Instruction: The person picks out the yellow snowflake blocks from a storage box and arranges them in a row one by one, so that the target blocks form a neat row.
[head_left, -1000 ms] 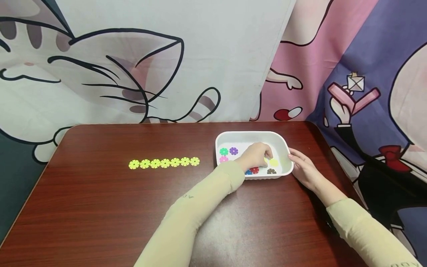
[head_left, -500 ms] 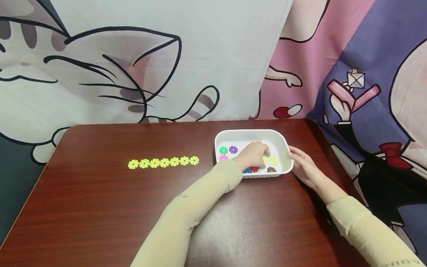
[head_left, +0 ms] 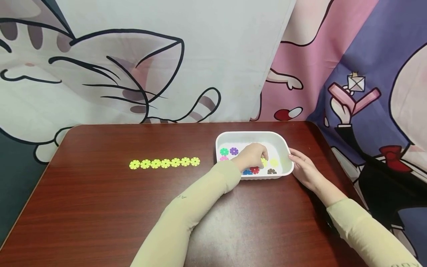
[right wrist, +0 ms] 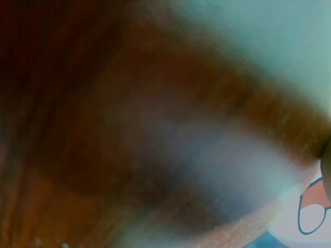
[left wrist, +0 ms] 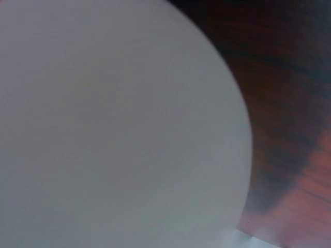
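Observation:
A white tray (head_left: 221,139) stands on the table, with flower-shaped plastic pieces lying in it. My left hand (head_left: 251,155) reaches inside, its fingers curled down and pinching a yellow flower-shaped piece (head_left: 264,162) at the fingertips. Just right of them lies a paler yellow piece (head_left: 274,162). At the tray's right end my right hand (head_left: 305,170) grips the rim, thumb and fingers at the edge. Part of the tray floor is hidden behind the left hand and sleeve. Pale blurred surfaces fill much of both wrist views, where no fingers show clearly.
Several yellow flower pieces form a straight row (head_left: 165,163) on the brown table (head_left: 100,207), left of the tray. Green (head_left: 224,151), purple (head_left: 234,151), pink (head_left: 224,158), blue (head_left: 247,172), red (head_left: 255,170) and brown (head_left: 271,171) pieces lie in the tray. A printed curtain (head_left: 213,55) hangs behind.
My left hand has drawn slightly left inside the tray, and the yellow piece at its fingertips shows more. The right hand keeps its grip on the rim. The row looks unchanged.

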`<state>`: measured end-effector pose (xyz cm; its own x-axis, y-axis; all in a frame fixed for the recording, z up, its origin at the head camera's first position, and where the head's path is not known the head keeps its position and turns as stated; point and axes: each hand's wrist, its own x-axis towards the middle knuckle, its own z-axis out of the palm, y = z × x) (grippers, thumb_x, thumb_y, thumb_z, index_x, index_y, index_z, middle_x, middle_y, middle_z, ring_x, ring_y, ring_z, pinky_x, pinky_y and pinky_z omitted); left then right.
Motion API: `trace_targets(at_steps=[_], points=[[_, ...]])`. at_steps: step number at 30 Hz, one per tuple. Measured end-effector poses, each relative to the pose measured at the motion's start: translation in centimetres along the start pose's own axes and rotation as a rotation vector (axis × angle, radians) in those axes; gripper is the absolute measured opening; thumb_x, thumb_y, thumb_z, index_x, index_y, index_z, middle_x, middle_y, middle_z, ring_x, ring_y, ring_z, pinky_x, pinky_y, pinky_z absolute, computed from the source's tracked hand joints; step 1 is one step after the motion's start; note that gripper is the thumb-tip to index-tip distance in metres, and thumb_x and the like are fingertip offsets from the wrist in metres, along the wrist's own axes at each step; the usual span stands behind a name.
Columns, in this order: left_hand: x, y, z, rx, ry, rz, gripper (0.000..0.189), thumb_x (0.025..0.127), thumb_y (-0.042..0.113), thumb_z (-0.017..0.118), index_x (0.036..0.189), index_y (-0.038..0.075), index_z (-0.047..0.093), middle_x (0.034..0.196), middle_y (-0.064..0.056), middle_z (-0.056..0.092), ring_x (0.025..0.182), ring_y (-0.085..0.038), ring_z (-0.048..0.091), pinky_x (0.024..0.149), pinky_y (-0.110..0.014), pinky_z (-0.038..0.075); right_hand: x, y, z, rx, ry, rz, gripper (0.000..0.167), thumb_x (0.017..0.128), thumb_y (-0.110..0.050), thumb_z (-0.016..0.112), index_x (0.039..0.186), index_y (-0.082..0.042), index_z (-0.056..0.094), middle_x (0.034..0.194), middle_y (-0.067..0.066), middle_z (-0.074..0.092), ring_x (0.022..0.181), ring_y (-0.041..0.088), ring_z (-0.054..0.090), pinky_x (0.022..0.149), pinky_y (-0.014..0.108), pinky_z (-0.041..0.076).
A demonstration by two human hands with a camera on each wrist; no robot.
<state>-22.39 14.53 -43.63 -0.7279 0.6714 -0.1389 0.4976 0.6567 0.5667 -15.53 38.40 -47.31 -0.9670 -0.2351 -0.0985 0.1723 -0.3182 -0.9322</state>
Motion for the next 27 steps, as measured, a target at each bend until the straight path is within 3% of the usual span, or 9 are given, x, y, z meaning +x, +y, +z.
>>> trace_targets(at_steps=[5, 9, 14, 19, 27], points=[[-0.1, 0.1, -0.2, -0.072, 0.012, 0.008, 0.017, 0.086, 0.007, 0.086, 0.101, 0.014, 0.081, 0.095, 0.002, 0.072, 0.088, -0.006, 0.059, 0.083, -0.014, 0.047, 0.0, 0.0, 0.2, 0.002, 0.014, -0.003, 0.037, 0.112, -0.002, 0.04, 0.126, -0.018, 0.07, 0.122, -0.006, 0.075, 0.113, 0.003, 0.068, 0.096, 0.018, 0.054], [-0.1, 0.2, -0.3, -0.125, 0.011, 0.037, 0.011, 0.089, 0.007, 0.084, 0.099, 0.012, 0.083, 0.092, 0.001, 0.076, 0.081, -0.003, 0.058, 0.078, -0.011, 0.044, 0.0, -0.1, 0.3, 0.001, 0.018, 0.002, 0.036, 0.112, -0.002, 0.04, 0.125, -0.018, 0.07, 0.122, -0.007, 0.075, 0.113, 0.003, 0.068, 0.095, 0.018, 0.055], [-0.3, 0.2, -0.1, -0.185, 0.021, 0.085, 0.01, 0.09, 0.007, 0.083, 0.099, 0.01, 0.084, 0.092, -0.001, 0.079, 0.079, 0.0, 0.058, 0.077, -0.008, 0.043, -0.1, -0.1, 0.2, 0.017, 0.002, -0.007, 0.037, 0.112, -0.002, 0.039, 0.127, -0.017, 0.069, 0.122, -0.005, 0.075, 0.113, 0.005, 0.069, 0.096, 0.02, 0.055], [-1.0, -0.3, -0.3, -0.249, 0.051, 0.082, 0.009, 0.091, 0.009, 0.082, 0.1, 0.01, 0.084, 0.089, 0.0, 0.079, 0.078, 0.001, 0.06, 0.078, -0.008, 0.045, -0.2, 0.0, 0.1, 0.025, -0.018, -0.019, 0.039, 0.113, -0.001, 0.037, 0.129, -0.016, 0.068, 0.124, -0.005, 0.075, 0.115, 0.005, 0.069, 0.098, 0.019, 0.054], [-2.2, -1.5, -2.1, -0.378, 0.097, 0.091, 0.011, 0.094, 0.008, 0.08, 0.103, 0.006, 0.083, 0.094, -0.008, 0.08, 0.08, -0.002, 0.061, 0.079, -0.01, 0.047, 0.0, 0.0, 0.0, 0.026, -0.019, -0.017, 0.04, 0.112, -0.001, 0.036, 0.129, -0.016, 0.069, 0.124, -0.005, 0.075, 0.114, 0.004, 0.069, 0.097, 0.019, 0.054]])
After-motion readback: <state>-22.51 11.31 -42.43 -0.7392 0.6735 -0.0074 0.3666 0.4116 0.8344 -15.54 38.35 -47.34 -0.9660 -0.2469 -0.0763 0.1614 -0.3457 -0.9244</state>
